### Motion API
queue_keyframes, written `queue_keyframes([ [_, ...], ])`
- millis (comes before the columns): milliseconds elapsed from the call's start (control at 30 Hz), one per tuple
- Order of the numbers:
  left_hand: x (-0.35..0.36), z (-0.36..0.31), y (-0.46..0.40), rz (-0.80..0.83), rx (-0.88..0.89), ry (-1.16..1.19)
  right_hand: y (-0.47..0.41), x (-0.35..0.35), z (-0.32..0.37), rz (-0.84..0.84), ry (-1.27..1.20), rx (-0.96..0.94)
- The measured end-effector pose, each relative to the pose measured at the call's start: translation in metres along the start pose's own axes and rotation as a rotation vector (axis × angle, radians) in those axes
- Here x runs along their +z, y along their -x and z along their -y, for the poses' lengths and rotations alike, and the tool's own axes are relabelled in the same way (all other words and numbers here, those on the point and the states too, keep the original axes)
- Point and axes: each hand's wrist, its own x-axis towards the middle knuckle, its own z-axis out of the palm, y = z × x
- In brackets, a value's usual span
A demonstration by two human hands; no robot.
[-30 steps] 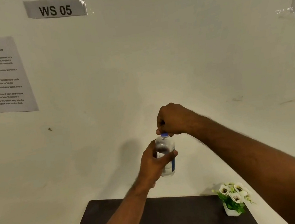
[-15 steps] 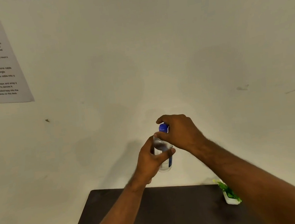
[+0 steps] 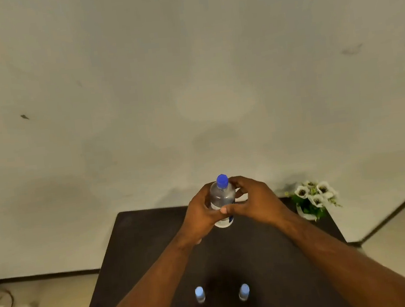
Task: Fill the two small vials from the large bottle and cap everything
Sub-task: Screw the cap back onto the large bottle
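Bottle held above the table's far half, vials near the lower edge.

The large bottle (image 3: pixel 223 201) sits mid-frame between both hands; two small vials (image 3: pixel 200 294) (image 3: pixel 244 292) stand side by side on the table (image 3: pixel 144 248); flower pot (image 3: pixel 311 200) at right.

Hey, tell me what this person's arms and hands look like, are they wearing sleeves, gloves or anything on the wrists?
Both forearms are bare as far as the picture shows, with no sleeves in view. The left hand and right hand have no gloves. No watch, bracelet or ring shows on the wrists or on the fingers that are visible. Fine hair shows along the forearms.
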Motion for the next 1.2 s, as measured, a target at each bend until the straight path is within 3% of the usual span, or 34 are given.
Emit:
queue_keyframes([
  [567,0.010,0.149,0.016,0.257,-0.308,-0.167,0.018,0.131,-0.132,0.151,-0.055,0.249],
  [1200,0.022,0.190,0.011,0.272,-0.313,-0.206,0.011,0.157,-0.164,0.225,-0.037,0.302],
])
